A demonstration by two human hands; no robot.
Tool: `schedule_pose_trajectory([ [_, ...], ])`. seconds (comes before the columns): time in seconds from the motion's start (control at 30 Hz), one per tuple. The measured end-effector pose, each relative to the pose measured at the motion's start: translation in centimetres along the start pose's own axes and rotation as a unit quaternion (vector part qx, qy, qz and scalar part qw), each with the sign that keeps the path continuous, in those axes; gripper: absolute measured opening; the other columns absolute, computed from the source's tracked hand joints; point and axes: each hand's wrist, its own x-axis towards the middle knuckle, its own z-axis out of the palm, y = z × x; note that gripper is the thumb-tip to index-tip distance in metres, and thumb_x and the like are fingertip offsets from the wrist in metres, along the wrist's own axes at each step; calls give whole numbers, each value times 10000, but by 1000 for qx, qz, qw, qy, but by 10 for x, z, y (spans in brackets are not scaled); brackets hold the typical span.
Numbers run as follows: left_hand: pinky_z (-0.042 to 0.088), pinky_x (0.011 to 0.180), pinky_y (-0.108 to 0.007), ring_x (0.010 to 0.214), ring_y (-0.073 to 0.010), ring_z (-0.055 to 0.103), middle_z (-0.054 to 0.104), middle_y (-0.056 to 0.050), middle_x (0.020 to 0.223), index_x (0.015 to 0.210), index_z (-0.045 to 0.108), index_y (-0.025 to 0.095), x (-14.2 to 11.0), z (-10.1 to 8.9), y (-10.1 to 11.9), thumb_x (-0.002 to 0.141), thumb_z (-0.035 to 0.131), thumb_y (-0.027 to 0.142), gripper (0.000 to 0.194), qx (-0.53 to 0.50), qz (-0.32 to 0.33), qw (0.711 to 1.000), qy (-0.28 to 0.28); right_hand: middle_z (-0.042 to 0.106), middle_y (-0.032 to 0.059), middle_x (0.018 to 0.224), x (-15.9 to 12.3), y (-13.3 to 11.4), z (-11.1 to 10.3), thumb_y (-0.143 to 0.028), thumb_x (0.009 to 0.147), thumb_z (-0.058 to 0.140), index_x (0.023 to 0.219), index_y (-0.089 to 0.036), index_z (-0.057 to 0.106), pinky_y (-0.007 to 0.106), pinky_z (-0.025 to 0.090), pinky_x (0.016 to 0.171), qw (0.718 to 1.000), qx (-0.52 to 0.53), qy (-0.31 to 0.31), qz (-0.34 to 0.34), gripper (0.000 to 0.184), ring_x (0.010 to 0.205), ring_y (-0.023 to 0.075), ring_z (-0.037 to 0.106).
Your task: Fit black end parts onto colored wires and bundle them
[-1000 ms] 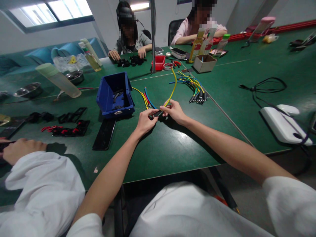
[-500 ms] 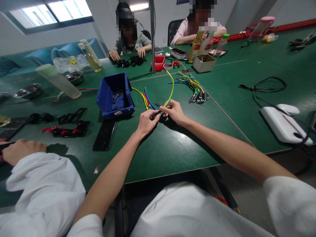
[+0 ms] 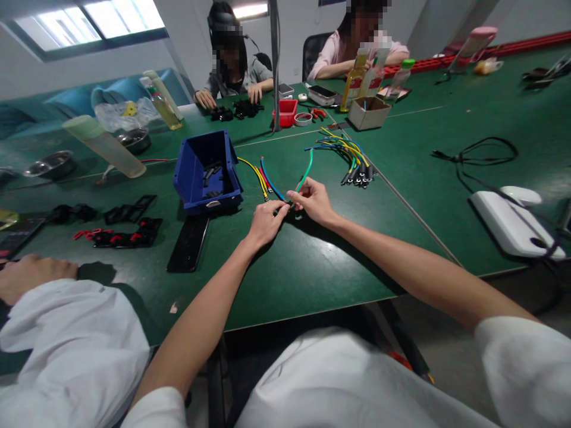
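Observation:
My right hand (image 3: pixel 316 201) pinches a green wire (image 3: pixel 307 165), whose free end rises above the fingers. My left hand (image 3: pixel 268 221) meets it fingertip to fingertip, closed in a pinch over something small and dark that the fingers mostly hide. Just beyond my left hand lie a blue wire (image 3: pixel 271 179), a red one and yellow wires (image 3: pixel 259 177) with metal lugs. A blue bin (image 3: pixel 187 178) with several black sleeves (image 3: pixel 212 173) inside stands to the left. Right of my hands is a bundle of wires (image 3: pixel 345 148) with black-sleeved ring terminals.
A black phone (image 3: pixel 188 245) lies before the bin. A metal pole (image 3: pixel 275 71) rises beside a red tray (image 3: pixel 288 110). On the right are a white device (image 3: pixel 508 226) and a black cable (image 3: pixel 486 156). A neighbour's sleeve (image 3: pixel 84 333) is at left; two people sit opposite.
The long yellow-green wire in my right hand no longer shows; a shorter green wire end stands there now. Both hands stay nearly in place. The neighbour's hand at left has shifted slightly left.

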Motion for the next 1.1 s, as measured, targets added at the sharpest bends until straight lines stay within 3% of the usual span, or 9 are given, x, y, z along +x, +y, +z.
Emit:
schedule_pose_trajectory([
  [0.13,383,650,-253,637,-124,519,622,-6,684,776,683,134,1,0,1,939,458,370,364,-60,-18,997,-33,516,-73,536,-1,-1,1,-492,718,762,726,-215,455,238,416,440,1000,-8,5,-15,414,448,99,528],
  [0.43,445,743,-265,743,-142,578,670,-45,824,956,709,126,2,3,3,912,507,363,314,-233,-52,968,-77,543,-63,561,-4,-7,3,-512,742,733,727,-221,432,239,417,448,1000,4,-4,-6,418,465,97,518],
  [1.1,464,743,-273,755,-139,589,698,-63,866,956,719,130,1,7,-3,884,560,449,364,-289,-60,952,-75,562,-74,569,-7,-10,7,-548,715,738,792,-223,456,226,412,427,998,50,-7,29,437,429,87,497],
])
